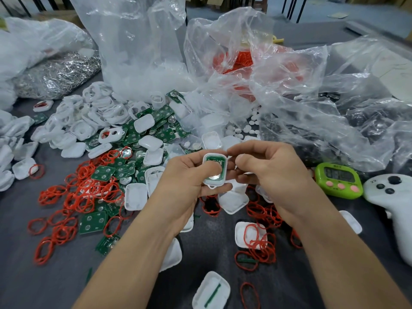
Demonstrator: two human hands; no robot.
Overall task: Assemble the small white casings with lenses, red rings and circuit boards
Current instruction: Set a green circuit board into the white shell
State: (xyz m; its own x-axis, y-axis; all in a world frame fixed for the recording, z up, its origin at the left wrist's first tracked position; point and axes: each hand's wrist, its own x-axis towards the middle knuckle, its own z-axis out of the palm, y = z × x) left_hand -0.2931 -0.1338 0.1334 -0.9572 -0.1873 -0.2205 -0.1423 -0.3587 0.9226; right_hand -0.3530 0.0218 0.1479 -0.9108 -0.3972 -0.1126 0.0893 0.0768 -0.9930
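Note:
My left hand (186,181) grips a small white casing (214,171) above the table's middle, with a green circuit board seated inside it and my thumb pressing on the board. My right hand (265,172) is right beside it, its fingertips curled at the casing's upper right edge. Whether they pinch the casing or a small part is hidden. Loose red rings (89,188) and green circuit boards (92,222) lie scattered at the left. White casing halves (133,196) lie around my hands.
Clear plastic bags (142,47) of white parts and red rings (243,58) stand at the back. A bag of shiny metal pieces (60,72) lies far left. A green timer (337,180) and a white controller (394,197) sit at the right.

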